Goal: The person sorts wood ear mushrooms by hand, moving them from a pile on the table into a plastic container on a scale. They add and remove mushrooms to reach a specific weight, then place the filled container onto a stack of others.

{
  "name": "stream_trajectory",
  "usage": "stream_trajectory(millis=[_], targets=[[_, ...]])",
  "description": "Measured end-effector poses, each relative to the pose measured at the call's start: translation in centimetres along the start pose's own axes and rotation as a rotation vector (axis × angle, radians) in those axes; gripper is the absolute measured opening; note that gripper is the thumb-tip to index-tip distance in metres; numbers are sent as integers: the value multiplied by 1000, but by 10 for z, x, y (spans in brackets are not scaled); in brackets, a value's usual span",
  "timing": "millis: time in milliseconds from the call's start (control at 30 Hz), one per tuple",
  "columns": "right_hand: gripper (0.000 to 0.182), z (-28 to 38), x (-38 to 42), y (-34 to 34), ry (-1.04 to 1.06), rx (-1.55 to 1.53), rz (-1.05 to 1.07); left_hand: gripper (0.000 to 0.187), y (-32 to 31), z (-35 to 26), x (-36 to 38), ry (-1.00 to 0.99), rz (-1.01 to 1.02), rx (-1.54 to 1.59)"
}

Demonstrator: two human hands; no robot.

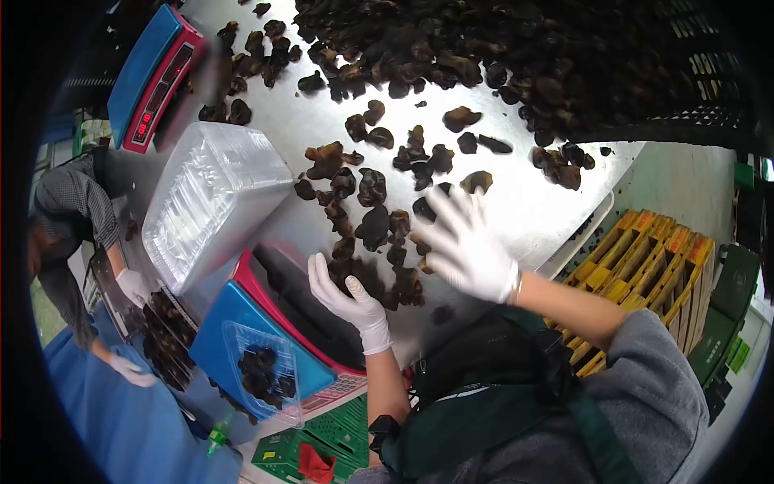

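Note:
My left hand (348, 305), in a white glove, is beside the red and blue scale (242, 323), its fingers apart and nothing in it. My right hand (466, 246), also gloved, hovers over the metal table (516, 210) with fingers spread and slightly blurred. Dark brown mushroom-like pieces (372, 187) lie scattered on the table between and beyond both hands. On the scale's blue plate rests a clear plastic tray (292, 395) holding several dark pieces. A tall stack of clear trays (218, 194) stands just behind the scale.
A large dark heap (564, 64) lies by a black crate (685, 125) at the top right. Another scale (153, 81) stands at the upper left. A co-worker's gloved hands (133, 288) are at the left. Wooden pallets (645, 266) and green crates (347, 431) are below the table.

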State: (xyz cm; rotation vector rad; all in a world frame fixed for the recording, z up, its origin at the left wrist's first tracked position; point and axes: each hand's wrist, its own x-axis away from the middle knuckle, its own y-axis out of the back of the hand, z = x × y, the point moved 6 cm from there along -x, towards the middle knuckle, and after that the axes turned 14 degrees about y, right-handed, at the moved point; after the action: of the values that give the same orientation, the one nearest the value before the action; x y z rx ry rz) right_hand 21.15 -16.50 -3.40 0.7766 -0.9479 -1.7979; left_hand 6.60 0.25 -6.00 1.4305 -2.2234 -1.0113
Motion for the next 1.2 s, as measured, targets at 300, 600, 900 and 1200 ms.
stream_trajectory(millis=[300,600,900,1200], targets=[[62,-36,-35,-19,-124,-25,-226,62,0,-2,1,-9,3,-8],[31,-43,-96,36,179,103,-466,60,-1,-1,2,-28,-4,-1],[16,-138,12,41,-294,490,-306,55,0,2,2,-54,-14,6],[25,-184,278,76,-786,814,-613,46,1,2,2,-62,-23,46]])
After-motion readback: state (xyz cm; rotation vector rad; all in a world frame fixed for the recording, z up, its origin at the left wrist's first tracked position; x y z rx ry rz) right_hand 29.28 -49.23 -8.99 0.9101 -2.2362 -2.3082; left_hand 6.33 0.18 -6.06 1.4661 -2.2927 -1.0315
